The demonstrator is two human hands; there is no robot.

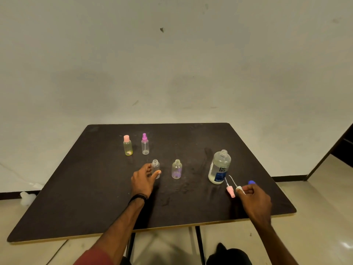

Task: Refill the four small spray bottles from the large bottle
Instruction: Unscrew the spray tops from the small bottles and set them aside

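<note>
**Two small bottles uncapped on the dark surface**

The dark square surface (95, 197) stood against a pale scuffed wall (172, 64), tiled floor (315, 236) below. The left hand (142, 180) curled its fingers round an open clear bottle (155, 165); a second open bottle (176, 169) stood just beside. The right hand (255, 199) pinched a white spray head (239, 188) beside a pink spray head (230, 191). The uncapped large bottle (219, 167) stood near, its blue cap (251, 182) behind the hand. A yellow bottle (127, 145) and a purple-topped bottle (145, 144) stood capped farther back.
</note>
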